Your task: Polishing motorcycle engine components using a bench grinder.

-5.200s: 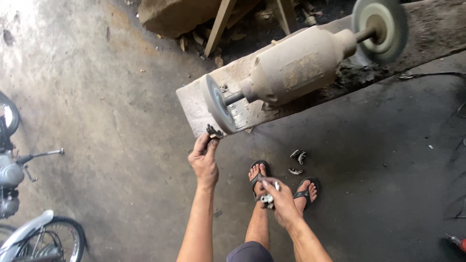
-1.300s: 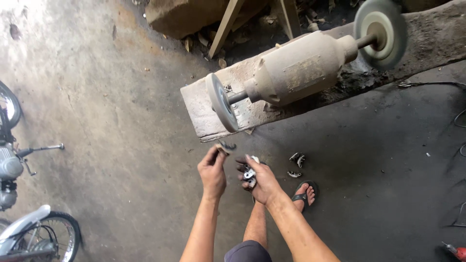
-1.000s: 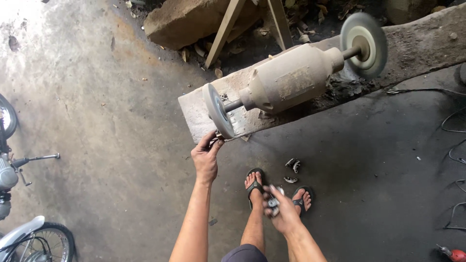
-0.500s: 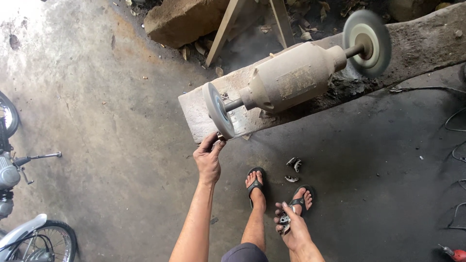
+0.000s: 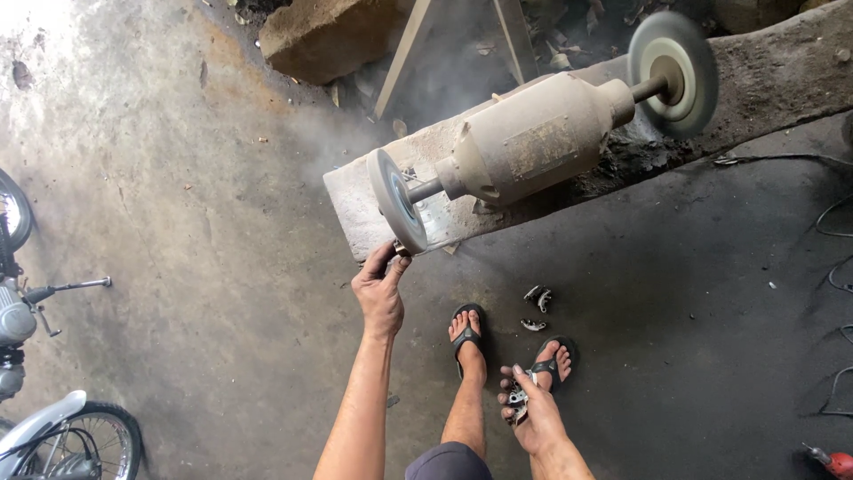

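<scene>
pressing a small metal part (image 5: 402, 250) against the lower rim of the left grinding wheel (image 5: 394, 199), left hand (image 5: 380, 289) has fingers and thumb pinched closed on it. part is mostly hidden by the fingertips, can't tell its shape. haze of dust or smoke hangs around the wheel and the plank (image 5: 373, 209) under it.

head view only:
- double-ended bench grinder (image 5: 533, 138) sits on the rough plank, second wheel (image 5: 673, 71) at the far right end, nothing near it.
- right hand (image 5: 533, 418) hangs low beside the right foot, fingers curled closed around a small cluster of metal pieces (image 5: 518, 402).
- few more similar pieces (image 5: 536, 302) lie on the concrete floor (image 5: 178, 222), just ahead of the sandalled feet.
- motorbike (image 5: 35, 356) parked at the left edge, well apart. red tool (image 5: 831, 460) at the bottom right corner.

progress, judging from this: one piece on the wheel, handful in the right hand and the floor lot look unsorted. can't tell which are ground already, so count done vs left is unknown.
</scene>
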